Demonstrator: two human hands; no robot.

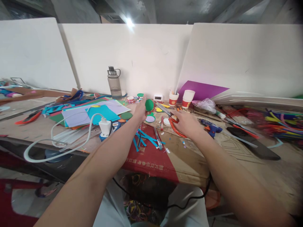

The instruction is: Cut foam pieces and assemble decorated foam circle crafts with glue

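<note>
My left hand (pixel 141 110) is seen from its thumb side, closed at the edge of a round green paper piece (pixel 149 105) that faces me; most of its fingers are hidden. In my right hand (pixel 186 122) is a pair of scissors (pixel 174 121) with orange-red handles, blades pointing up and left towards the green piece. Below the hands lie a lilac paper circle (pixel 150 119), a utility knife (pixel 157 138) and blue paper strips (pixel 148 137). A yellow paper piece (pixel 159 109) and a red pen (pixel 162 123) lie between the hands.
Coloured paper sheets (pixel 104 110) and a white plug adapter (pixel 105 127) with a looping cable are at left. A bottle (pixel 114 83), a small clock (pixel 158 97) and paper cups (pixel 188 98) stand behind. To the right are a blue glue gun (pixel 213 128) and a dark phone-like slab (pixel 262 151).
</note>
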